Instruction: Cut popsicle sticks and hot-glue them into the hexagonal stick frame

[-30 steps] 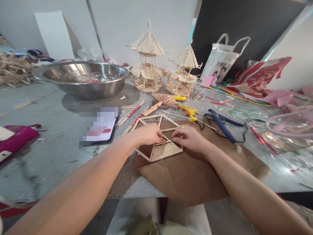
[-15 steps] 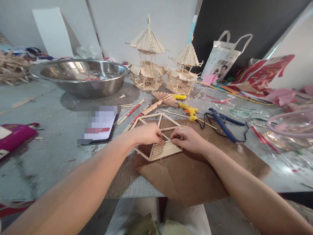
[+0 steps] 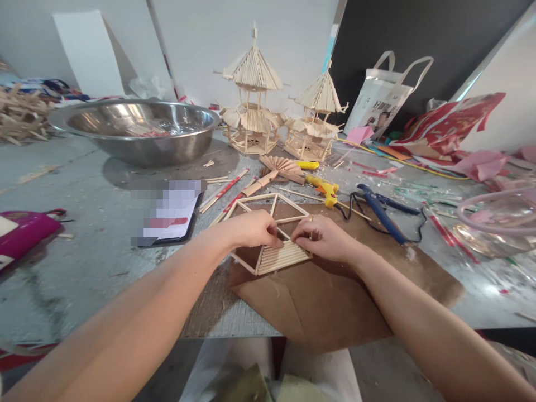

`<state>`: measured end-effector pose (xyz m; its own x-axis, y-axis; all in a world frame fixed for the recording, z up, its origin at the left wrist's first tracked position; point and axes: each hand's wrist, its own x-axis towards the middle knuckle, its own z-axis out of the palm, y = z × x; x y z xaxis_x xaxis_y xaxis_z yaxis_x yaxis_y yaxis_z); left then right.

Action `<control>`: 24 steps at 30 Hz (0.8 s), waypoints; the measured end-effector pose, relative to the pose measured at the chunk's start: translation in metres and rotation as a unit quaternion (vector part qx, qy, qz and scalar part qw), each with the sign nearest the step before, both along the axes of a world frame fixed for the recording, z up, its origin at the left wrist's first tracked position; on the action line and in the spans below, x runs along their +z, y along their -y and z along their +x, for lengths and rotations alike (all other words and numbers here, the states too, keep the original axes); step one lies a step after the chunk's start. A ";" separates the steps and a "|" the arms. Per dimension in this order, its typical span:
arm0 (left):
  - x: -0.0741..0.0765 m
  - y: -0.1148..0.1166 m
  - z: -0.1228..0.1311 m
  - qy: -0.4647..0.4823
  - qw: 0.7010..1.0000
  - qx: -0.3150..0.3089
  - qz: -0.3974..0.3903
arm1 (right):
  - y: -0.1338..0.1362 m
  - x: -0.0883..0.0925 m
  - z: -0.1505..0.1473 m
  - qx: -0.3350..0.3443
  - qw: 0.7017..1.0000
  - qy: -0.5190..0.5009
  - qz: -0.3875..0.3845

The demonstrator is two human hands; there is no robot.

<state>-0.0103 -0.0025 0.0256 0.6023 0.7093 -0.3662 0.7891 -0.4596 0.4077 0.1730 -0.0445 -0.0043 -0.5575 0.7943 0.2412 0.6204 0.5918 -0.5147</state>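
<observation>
A flat hexagonal frame of thin wooden sticks (image 3: 281, 258) lies on a brown paper sheet (image 3: 335, 290) in front of me. One wedge of it is filled with parallel sticks. My left hand (image 3: 251, 229) rests on the frame's middle with its fingers curled, pinching at a stick. Facing it, my right hand (image 3: 320, 237) has its fingers pressed together on the same stick row. What exactly sits between the fingertips is too small to make out.
Two finished stick pagodas (image 3: 253, 95) (image 3: 316, 120) stand behind. A big steel bowl (image 3: 134, 125) sits at the back left, a phone (image 3: 167, 215) left of the frame. A yellow glue gun (image 3: 322, 190) and a blue glue gun (image 3: 379, 209) lie to the right, with loose sticks and paper scraps around.
Both hands stay on the frame with only tiny finger shifts. The camera has tilted slightly, so everything sits a little lower-left than before.
</observation>
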 end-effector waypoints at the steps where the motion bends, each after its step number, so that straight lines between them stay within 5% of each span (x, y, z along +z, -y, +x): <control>1: 0.000 0.000 0.000 0.000 1.000 0.003 0.001 | 0.000 0.000 0.000 -0.001 1.000 0.001 0.001; 24: -0.001 0.000 -0.001 0.009 1.000 0.003 -0.010 | 0.001 0.001 0.000 -0.008 1.000 0.005 -0.002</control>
